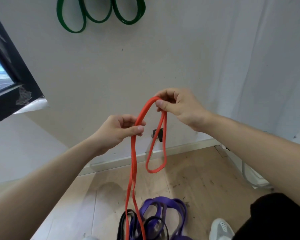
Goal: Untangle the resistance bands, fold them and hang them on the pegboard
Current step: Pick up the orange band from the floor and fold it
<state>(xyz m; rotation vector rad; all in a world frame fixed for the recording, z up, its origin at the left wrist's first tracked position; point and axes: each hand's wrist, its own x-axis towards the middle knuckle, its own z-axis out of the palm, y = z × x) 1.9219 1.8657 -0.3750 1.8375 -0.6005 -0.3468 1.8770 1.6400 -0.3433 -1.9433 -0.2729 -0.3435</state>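
A dark window frame (pixel 10 70) jutted in at my left. Green bands (pixel 100 13) hung in glossy loops high on the pale, scuffed wall (pixel 180 58). A small black fitting (pixel 158 134) sat low on that wall, partly hidden behind the red band (pixel 133 161).

I held the red band up in front of the wall. My left hand (pixel 118 130) gripped its doubled length, fingers curled round it and thumb across. My right hand (pixel 178 108) pinched the arch at the top, and a short teardrop loop dangled below it. The band was flat, smooth and rubbery. Its long strands ran down to the wooden floor (pixel 197 179).

There, well out from the skirting edge (pixel 180 148), wide purple bands (pixel 164 205) and thin black bands (pixel 125 217) lay heaped in overlapping coils. The red strands crossed that pile. My grey-and-white shoe (pixel 221 227) stood just beside it on the speckled boards.
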